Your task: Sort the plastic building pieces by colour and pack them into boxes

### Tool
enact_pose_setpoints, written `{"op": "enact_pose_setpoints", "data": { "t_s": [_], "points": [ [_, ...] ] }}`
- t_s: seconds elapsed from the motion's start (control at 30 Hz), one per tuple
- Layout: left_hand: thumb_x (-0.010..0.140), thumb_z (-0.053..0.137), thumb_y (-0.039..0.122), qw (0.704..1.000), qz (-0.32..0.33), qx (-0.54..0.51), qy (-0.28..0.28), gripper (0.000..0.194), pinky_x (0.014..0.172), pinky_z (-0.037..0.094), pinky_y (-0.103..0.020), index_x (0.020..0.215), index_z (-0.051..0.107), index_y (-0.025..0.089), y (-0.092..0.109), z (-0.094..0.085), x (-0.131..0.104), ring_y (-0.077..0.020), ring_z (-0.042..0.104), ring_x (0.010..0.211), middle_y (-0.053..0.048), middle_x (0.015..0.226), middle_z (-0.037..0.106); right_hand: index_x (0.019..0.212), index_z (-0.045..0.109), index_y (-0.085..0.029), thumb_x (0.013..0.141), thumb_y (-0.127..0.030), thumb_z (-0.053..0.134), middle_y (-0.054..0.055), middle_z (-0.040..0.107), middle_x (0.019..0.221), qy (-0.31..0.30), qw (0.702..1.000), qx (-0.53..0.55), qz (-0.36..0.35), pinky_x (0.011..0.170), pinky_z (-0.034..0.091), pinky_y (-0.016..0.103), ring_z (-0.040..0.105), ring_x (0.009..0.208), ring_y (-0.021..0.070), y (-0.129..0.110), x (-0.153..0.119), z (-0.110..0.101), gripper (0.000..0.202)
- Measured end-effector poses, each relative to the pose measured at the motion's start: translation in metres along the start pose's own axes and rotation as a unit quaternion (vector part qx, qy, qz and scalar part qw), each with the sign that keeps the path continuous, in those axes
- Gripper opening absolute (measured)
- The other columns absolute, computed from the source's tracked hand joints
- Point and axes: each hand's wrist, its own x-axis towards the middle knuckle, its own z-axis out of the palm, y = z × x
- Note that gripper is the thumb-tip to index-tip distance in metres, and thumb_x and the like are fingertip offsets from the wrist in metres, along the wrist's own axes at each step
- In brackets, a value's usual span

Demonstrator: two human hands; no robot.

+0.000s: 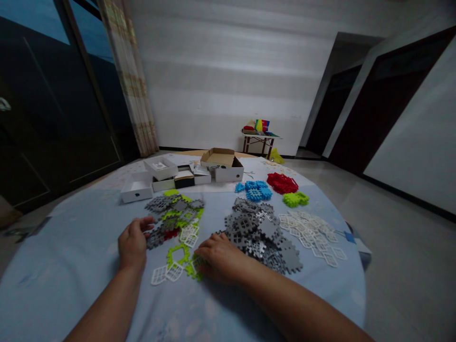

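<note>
My left hand (133, 241), fingers apart and slightly bent, is at the left edge of a mixed pile of grey interlocking plastic building pieces (161, 203) with lime green, white and a few red pieces among them. My right hand (218, 256) is closed, its fingers curled down over a lime green building piece (192, 271); the fingertips are hidden. A lime green square frame (178, 254) and white grid pieces (159, 275) lie on the cloth between my hands. Beyond my right hand is a large heap of grey building pieces (260, 232).
Sorted at the right are white grid pieces (313, 232), blue pieces (257, 191), red pieces (282, 183) and lime green pieces (295, 199). White boxes (137, 189) and an open cardboard-lined box (228, 174) stand at the back of the cloth-covered round table (89, 228).
</note>
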Motion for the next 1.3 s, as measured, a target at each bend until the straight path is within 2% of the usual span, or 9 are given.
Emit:
{"op": "enact_pose_setpoints", "data": {
  "t_s": [0.2,0.33,0.43,0.53,0.67,0.83,1.03,1.2,1.3],
  "points": [
    [0.072,0.040,0.037,1.000,0.007,-0.004,0.000,0.034,0.057,0.043,-0.027,0.075,0.065,0.015,0.001,-0.001,-0.002,-0.0173,0.059,0.069,-0.007,0.080,0.069,0.114,0.060,-0.022,0.071,-0.032,0.070,0.009,0.061,0.102,0.029,0.996,0.066,0.047,0.082,0.040,0.035,0.053,0.095,0.0237,0.001,0.002,-0.002,0.045],
    [0.072,0.039,0.039,1.000,0.014,-0.001,0.010,0.036,0.055,0.043,-0.027,0.074,0.066,0.015,0.002,-0.001,-0.003,-0.0183,0.060,0.067,-0.008,0.078,0.069,0.099,0.066,-0.022,0.070,-0.026,0.073,0.003,0.062,0.088,0.076,0.985,0.145,0.058,0.078,0.043,0.028,0.056,0.086,0.0175,0.002,0.005,-0.004,0.030],
    [0.071,0.038,0.039,1.000,0.018,-0.001,0.012,0.037,0.055,0.044,-0.028,0.075,0.066,0.014,0.002,-0.001,-0.003,-0.0187,0.060,0.067,-0.008,0.079,0.069,0.091,0.067,-0.022,0.075,-0.022,0.069,0.002,0.061,0.084,0.143,0.977,0.145,0.062,0.075,0.043,0.025,0.055,0.085,0.0156,0.000,0.008,-0.005,0.017],
    [0.071,0.038,0.039,1.000,0.017,-0.004,0.013,0.037,0.055,0.044,-0.027,0.074,0.065,0.014,0.002,-0.001,-0.004,-0.0180,0.060,0.066,-0.008,0.079,0.069,0.094,0.067,-0.021,0.079,-0.023,0.063,0.005,0.062,0.090,0.159,0.979,0.118,0.041,0.075,0.044,0.026,0.056,0.088,0.0167,-0.003,0.008,-0.005,0.015],
    [0.071,0.038,0.039,1.000,0.014,-0.008,0.013,0.037,0.055,0.044,-0.027,0.073,0.064,0.014,0.002,-0.001,-0.004,-0.0177,0.060,0.067,-0.009,0.079,0.069,0.099,0.068,-0.021,0.082,-0.021,0.059,0.006,0.064,0.091,0.122,0.982,0.142,-0.017,0.077,0.046,0.025,0.059,0.085,0.0149,-0.004,0.003,-0.009,0.019],
    [0.071,0.038,0.039,1.000,0.010,-0.010,0.017,0.037,0.055,0.044,-0.027,0.074,0.064,0.014,0.003,0.000,-0.004,-0.0180,0.060,0.067,-0.009,0.080,0.069,0.093,0.070,-0.022,0.077,-0.012,0.059,0.002,0.069,0.087,0.093,0.979,0.171,-0.063,0.079,0.046,0.023,0.062,0.082,0.0126,-0.001,-0.002,-0.018,0.021],
    [0.070,0.039,0.041,1.000,0.008,-0.019,0.019,0.037,0.055,0.044,-0.027,0.073,0.065,0.014,0.003,0.001,-0.003,-0.0176,0.060,0.066,-0.009,0.079,0.069,0.095,0.069,-0.021,0.087,-0.020,0.051,0.006,0.070,0.097,0.239,0.961,0.117,-0.071,0.079,0.047,0.028,0.059,0.089,0.0159,0.001,0.000,-0.013,0.020],
    [0.070,0.039,0.040,1.000,0.008,-0.021,0.022,0.037,0.055,0.044,-0.027,0.074,0.065,0.014,0.003,0.000,-0.003,-0.0175,0.060,0.066,-0.009,0.079,0.069,0.091,0.070,-0.023,0.085,-0.017,0.053,0.004,0.072,0.093,0.177,0.974,0.101,-0.099,0.077,0.048,0.025,0.062,0.084,0.0140,0.007,0.001,-0.001,0.018],
    [0.070,0.039,0.039,1.000,0.004,-0.021,0.022,0.037,0.056,0.044,-0.027,0.073,0.065,0.014,0.006,-0.001,-0.005,-0.0174,0.060,0.066,-0.009,0.079,0.069,0.091,0.069,-0.022,0.086,-0.019,0.053,0.004,0.072,0.094,0.239,0.959,0.133,-0.070,0.078,0.048,0.027,0.064,0.085,0.0139,0.009,0.002,-0.001,0.017]
  ]
}}
